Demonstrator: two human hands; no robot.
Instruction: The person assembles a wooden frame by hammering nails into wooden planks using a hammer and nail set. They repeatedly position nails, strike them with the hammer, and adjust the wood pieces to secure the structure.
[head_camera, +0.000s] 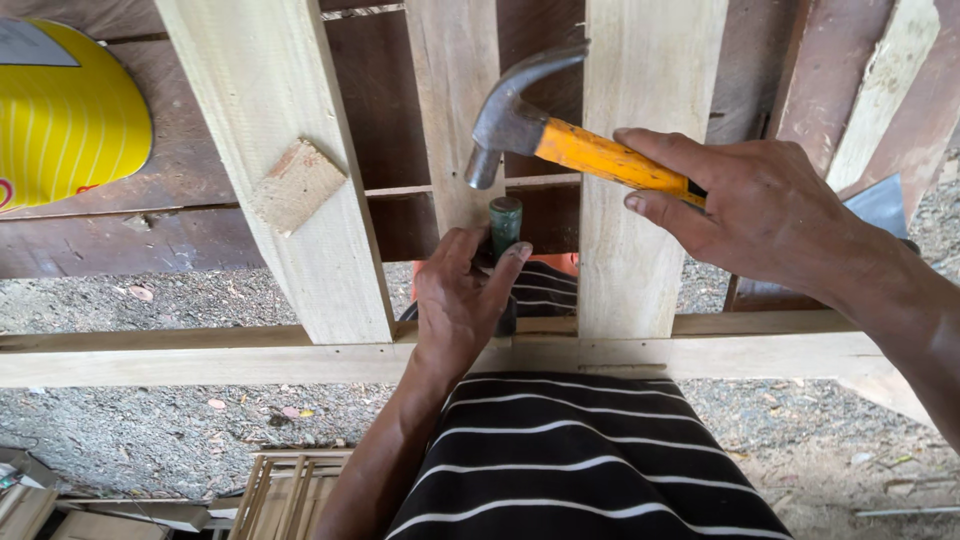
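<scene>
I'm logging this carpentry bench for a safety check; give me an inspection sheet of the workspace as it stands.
Surface: pale wooden frame of upright slats on a cross rail, over gravel ground.
Job's things: claw hammer with orange handle, head raised above a dark green chisel handle standing upright.
Clutter: small scrap wood block lying on a slat.
Grippers: left hand wrapped round the chisel; right hand gripping the hammer handle.
Cables: nothing seen.
Surroundings: yellow hard hat at upper left; stacked wooden frames below; black striped shirt.
</scene>
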